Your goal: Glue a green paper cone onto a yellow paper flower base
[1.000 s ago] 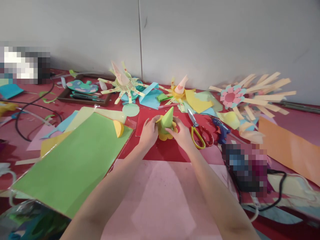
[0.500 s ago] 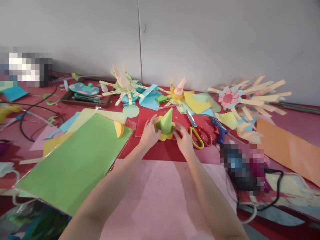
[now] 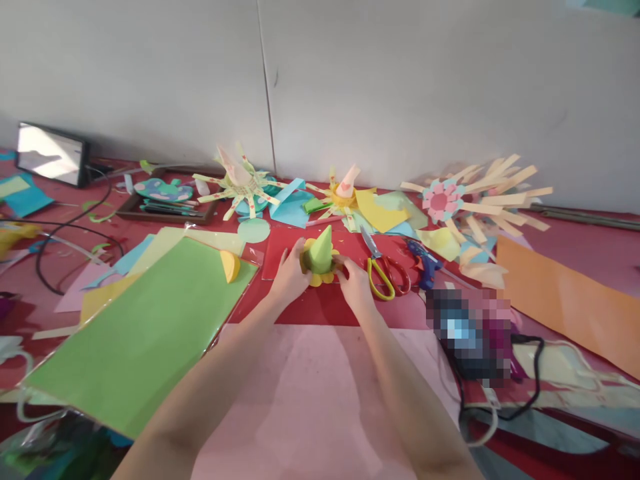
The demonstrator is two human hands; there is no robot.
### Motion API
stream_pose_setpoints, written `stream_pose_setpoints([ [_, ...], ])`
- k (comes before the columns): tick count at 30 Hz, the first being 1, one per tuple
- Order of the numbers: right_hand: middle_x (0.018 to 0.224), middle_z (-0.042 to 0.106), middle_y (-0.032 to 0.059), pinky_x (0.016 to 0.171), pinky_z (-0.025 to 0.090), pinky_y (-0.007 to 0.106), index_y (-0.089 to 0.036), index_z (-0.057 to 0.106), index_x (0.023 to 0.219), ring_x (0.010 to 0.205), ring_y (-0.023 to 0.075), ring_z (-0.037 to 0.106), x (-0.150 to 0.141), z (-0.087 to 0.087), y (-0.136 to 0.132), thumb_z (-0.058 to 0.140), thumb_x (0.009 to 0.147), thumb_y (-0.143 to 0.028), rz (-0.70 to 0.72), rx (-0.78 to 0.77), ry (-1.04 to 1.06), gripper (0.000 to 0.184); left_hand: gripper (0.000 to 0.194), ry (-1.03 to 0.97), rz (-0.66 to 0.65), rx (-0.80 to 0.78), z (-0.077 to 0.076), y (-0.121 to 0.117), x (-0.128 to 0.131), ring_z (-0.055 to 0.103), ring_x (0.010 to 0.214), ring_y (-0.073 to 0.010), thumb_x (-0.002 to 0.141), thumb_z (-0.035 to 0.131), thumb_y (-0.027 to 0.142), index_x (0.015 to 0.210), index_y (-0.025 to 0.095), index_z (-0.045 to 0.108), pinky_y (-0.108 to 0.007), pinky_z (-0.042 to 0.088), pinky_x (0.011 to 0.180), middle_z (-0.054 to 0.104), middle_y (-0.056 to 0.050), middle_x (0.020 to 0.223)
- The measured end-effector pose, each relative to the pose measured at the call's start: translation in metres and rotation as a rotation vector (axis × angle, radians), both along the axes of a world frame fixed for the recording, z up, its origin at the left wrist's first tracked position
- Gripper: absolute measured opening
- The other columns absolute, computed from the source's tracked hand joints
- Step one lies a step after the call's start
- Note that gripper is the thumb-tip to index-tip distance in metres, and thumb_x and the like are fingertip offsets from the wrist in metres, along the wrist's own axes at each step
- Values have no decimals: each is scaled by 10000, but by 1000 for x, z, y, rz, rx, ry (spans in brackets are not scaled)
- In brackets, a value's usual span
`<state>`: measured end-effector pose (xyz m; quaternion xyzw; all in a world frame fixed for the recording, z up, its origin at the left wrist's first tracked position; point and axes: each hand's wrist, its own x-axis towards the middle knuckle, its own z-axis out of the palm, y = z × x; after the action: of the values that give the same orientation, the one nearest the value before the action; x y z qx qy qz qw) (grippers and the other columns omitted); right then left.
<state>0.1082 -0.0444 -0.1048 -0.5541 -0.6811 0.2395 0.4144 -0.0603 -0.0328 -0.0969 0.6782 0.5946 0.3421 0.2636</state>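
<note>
A light green paper cone (image 3: 320,253) stands upright in the middle of a yellow scalloped paper flower (image 3: 321,279). My left hand (image 3: 291,272) is closed on the flower's left edge. On the right edge, my right hand (image 3: 354,283) pinches it between thumb and fingers. Beneath them lies a red sheet (image 3: 275,257). Just right of my right hand, scissors (image 3: 384,267) with one yellow and one red handle rest with their blades pointing away. A blue glue gun (image 3: 426,263) lies beyond them.
A wrapped green paper pack (image 3: 140,333) holds a folded yellow paper piece (image 3: 230,267). Behind are finished paper flowers (image 3: 245,183) and a tray (image 3: 165,212) of pens. Orange paper (image 3: 565,293) and a blurred device with cables are on the right. A tablet (image 3: 53,155) leans against the wall.
The view has shifted slightly, so most things sit a little left and lower. Both hands keep their hold on the yellow flower, and the cone remains upright.
</note>
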Motion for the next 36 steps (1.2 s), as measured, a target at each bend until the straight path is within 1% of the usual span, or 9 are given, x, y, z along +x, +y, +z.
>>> stream_pose_setpoints([
  [6,1057,707,85,900,510,389,-191,628,1031,1016,225,655,-5,-1,1,480,811,-134,-30,8,23,271,703,-158,51,88,-7,1,-2,365,1344,-278,653,498,66,1335,170,357,-501,256,1135,429,-139,1414],
  [10,1027,716,73,893,512,369,-199,596,1091,988,204,666,-8,1,-2,457,833,-143,-56,-1,67,298,670,-158,42,108,-11,-1,2,411,1303,-277,662,485,73,1313,182,371,-498,306,1106,450,-138,1387],
  [14,1023,713,76,887,511,372,-195,586,1097,993,204,662,-13,4,-5,453,829,-135,-88,-21,99,306,670,-126,3,159,-9,-3,4,429,1289,-255,663,477,78,1310,192,347,-485,296,1112,487,-120,1347],
  [19,1080,688,93,873,514,373,-190,540,1176,999,195,647,-15,12,-7,436,869,-208,-179,31,158,325,583,-45,63,154,-1,-5,0,451,1272,-242,680,460,104,1247,211,376,-523,137,1163,513,-97,1303],
  [23,1037,690,91,875,500,376,-190,579,1121,972,194,637,-9,17,-6,426,882,-245,-261,107,108,290,566,-30,29,133,2,-7,2,449,1277,-229,681,433,110,1229,225,348,-529,63,1168,517,-76,1300],
  [27,969,681,104,805,502,348,-175,618,1062,881,191,626,15,19,-3,423,881,-276,-383,209,-7,284,551,-58,-6,114,4,-9,6,456,1269,-228,684,409,110,1218,234,346,-523,78,1165,523,-70,1297],
  [31,851,657,104,824,465,379,-161,670,922,848,217,594,62,29,0,455,824,-234,-655,270,-184,247,557,-48,-27,81,5,-10,8,459,1266,-227,685,411,109,1225,223,335,-530,60,1164,519,-81,1306],
  [33,930,646,134,830,456,366,-138,673,928,886,222,588,87,39,1,431,801,-183,-815,204,-234,277,560,-48,-30,68,4,-9,8,466,1259,-220,687,411,103,1228,220,328,-535,55,1163,518,-87,1310],
  [36,1016,637,143,881,423,399,-149,666,979,990,252,572,118,51,3,416,796,-184,-862,-81,-404,312,564,-84,-3,61,2,-8,7,469,1259,-223,683,422,90,1224,223,337,-546,50,1161,528,-89,1300],
])
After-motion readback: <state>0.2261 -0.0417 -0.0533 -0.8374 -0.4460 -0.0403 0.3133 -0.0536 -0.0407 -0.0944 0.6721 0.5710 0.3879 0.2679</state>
